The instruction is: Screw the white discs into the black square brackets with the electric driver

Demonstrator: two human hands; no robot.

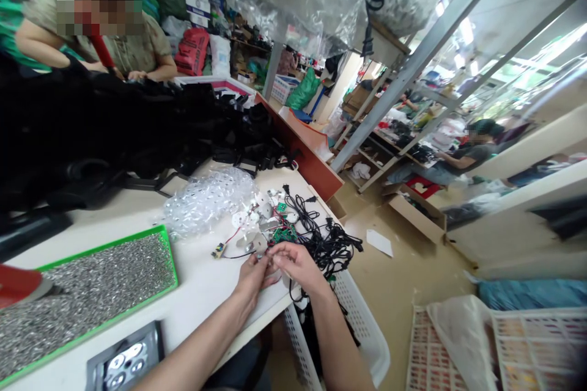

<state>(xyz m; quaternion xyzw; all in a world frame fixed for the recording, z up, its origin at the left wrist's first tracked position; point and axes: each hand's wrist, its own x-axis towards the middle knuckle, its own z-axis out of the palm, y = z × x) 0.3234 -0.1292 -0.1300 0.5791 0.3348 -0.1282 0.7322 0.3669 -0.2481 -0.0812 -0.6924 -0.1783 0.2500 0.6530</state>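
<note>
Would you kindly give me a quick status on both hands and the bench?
Left hand and right hand together on a small part at the table edge. Circuit boards and black cables just beyond. Green tray at left.

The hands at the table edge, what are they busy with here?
The left hand and right hand meet over a small part at the white table edge; what it is cannot be told. Just beyond lie green circuit boards, tangled black cables and bubble wrap. A green tray of tiny metal pieces sits to the left. Another person works behind.
</note>
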